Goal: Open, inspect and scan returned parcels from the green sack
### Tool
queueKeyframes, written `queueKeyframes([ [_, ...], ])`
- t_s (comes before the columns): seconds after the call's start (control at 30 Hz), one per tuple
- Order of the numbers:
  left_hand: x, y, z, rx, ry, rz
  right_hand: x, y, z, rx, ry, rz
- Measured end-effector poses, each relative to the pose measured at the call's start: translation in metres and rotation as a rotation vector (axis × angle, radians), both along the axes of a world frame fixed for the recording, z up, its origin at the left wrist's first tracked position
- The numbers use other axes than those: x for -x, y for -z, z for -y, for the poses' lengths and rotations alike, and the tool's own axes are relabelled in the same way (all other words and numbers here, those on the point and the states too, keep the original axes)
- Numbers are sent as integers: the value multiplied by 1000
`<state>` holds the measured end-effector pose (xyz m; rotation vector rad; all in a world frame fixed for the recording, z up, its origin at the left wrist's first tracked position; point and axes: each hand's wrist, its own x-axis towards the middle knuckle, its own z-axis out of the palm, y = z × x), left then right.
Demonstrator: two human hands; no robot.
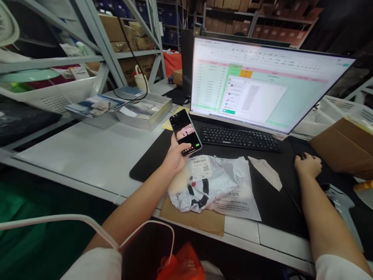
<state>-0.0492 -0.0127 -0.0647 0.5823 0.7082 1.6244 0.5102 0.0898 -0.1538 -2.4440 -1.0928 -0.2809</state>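
Note:
My left hand (pixel 175 154) is wrapped round a smartphone (pixel 186 132), thumb on the lower part of its lit screen, which shows a pinkish picture. Below the phone lies a crumpled white plastic mailer bag (pixel 224 171) with black marks and a red dot. It bears a shipping label (pixel 201 168) with a barcode and rests partly on a printed sheet (pixel 244 202). Over on the right, my right hand (pixel 309 165) is closed over a dark computer mouse (pixel 303 156) on the black desk mat (pixel 288 194). My fingers hide most of the mouse.
A large monitor (pixel 314 81) with a spreadsheet stands behind a black keyboard (pixel 239 138). At right are a cardboard box (pixel 344 146) and a grey handheld device (pixel 339 202). Metal trays (pixel 159 116) of papers sit left. A white cable (pixel 87 219) crosses near my left arm.

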Motion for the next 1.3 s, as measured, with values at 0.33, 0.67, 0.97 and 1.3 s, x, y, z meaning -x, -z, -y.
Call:
queueKeyframes([
  [0.33,-1,3,1,-14,12,18,-5,4,0,-26,-31,10],
  [0.67,3,5,5,75,-23,-76,-3,3,-1,-3,-22,23],
  [0.97,0,-3,6,-115,-33,64,1,-1,-5,4,-52,42],
  [1.3,-6,4,2,6,-55,29,6,-4,-5,56,-35,44],
])
